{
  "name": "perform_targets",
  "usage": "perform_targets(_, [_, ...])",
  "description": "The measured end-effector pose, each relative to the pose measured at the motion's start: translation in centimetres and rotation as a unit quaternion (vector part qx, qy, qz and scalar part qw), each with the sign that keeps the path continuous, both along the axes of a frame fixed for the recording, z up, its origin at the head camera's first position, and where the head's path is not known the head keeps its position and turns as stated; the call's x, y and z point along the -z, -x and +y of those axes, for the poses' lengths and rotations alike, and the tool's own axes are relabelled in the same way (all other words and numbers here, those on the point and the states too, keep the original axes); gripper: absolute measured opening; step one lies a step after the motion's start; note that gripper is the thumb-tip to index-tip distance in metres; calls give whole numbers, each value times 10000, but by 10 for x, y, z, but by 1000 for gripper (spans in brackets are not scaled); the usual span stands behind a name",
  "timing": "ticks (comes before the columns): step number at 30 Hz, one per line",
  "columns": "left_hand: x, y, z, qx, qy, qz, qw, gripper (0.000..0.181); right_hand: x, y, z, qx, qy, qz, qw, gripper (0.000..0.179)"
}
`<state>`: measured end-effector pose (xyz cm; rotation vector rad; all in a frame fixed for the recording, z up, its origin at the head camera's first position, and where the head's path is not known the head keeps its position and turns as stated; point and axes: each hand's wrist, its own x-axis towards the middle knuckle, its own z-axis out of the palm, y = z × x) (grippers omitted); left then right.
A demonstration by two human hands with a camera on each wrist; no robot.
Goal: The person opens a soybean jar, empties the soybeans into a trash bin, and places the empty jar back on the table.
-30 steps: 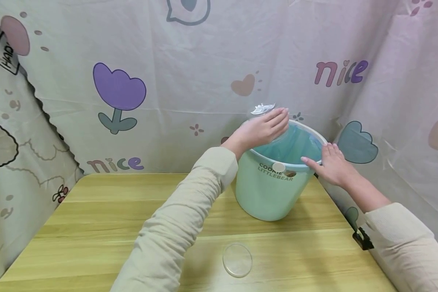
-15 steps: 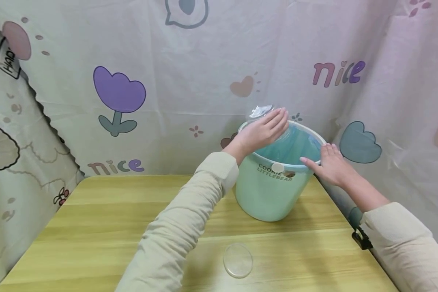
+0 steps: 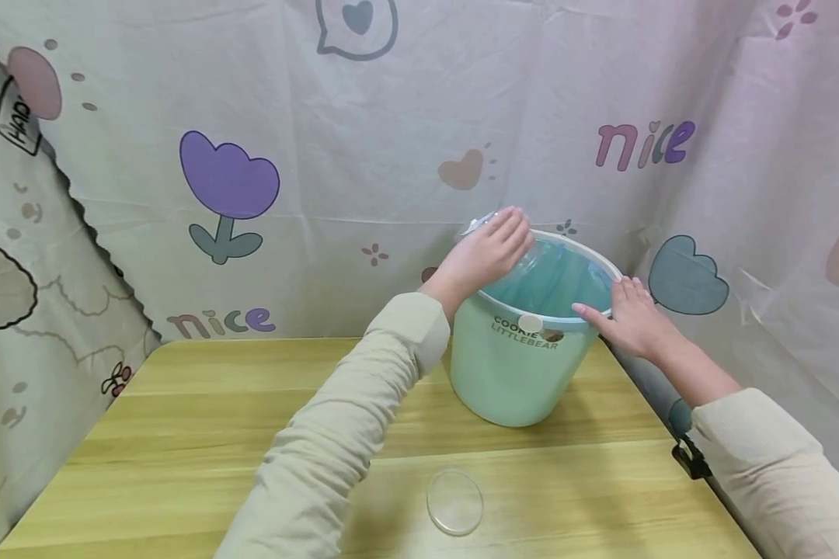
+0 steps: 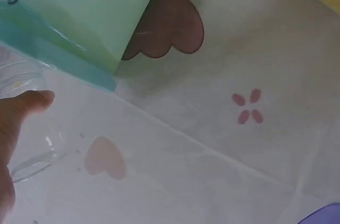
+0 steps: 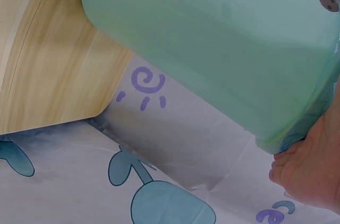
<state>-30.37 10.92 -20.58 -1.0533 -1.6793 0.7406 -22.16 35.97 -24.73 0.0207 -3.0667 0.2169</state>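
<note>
A clear, see-through jar is tilted over the left side of a mint-green trash bin, held by my left hand. The thumb presses on its side. Something silvery-white shows at the jar's upper end, and its lower end points into the bin. What the jar contains cannot be made out. My right hand rests on the bin's right rim, thumb stretched along the front edge and fingers laid over the side. A bluish liner covers the bin's inside.
A clear round lid lies flat on the wooden table, in front of the bin. Patterned cloth hangs behind and at both sides. A black clip sits at the table's right edge.
My left hand has shifted slightly left and turned, tipping the jar so less of its silvery-white end shows. The right hand stays on the rim.
</note>
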Motion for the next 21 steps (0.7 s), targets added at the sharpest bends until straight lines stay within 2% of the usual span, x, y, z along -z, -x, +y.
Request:
perform_targets(4, [3, 1, -4, -198, -779, -793, 9936, 41, 0, -1, 4, 6, -10, 4, 10000, 100])
perform_targets(8, [4, 0, -7, -417, -1249, -1712, 9764, 46, 0, -1, 8, 20, -25, 16, 10000, 100])
perform_targets(10, [4, 0, -8, -449, -1469, -1948, 9687, 47, 1, -1, 9, 28, -30, 22, 10000, 99])
perform_targets(12, [5, 2, -7, -402, -1619, -2030, 9649, 46, 1, -2, 11, 42, -24, 20, 10000, 99])
perform_targets(14, [5, 3, -7, -195, -1717, -1810, 9682, 43, 1, -2, 12, 68, 1, -13, 10000, 99])
perform_targets(16, [1, 4, -6, -119, -1460, -1307, 9805, 45, 1, -2, 13, 90, 54, -66, 9999, 100])
perform_targets(19, [-7, 4, -2, 90, -641, -304, 9974, 49, 1, -2, 11, 117, 131, -132, 9998, 101])
perform_targets(21, [-10, 4, 2, 304, 267, 202, 9990, 49, 1, -2, 10, 118, 155, -145, 9997, 101])
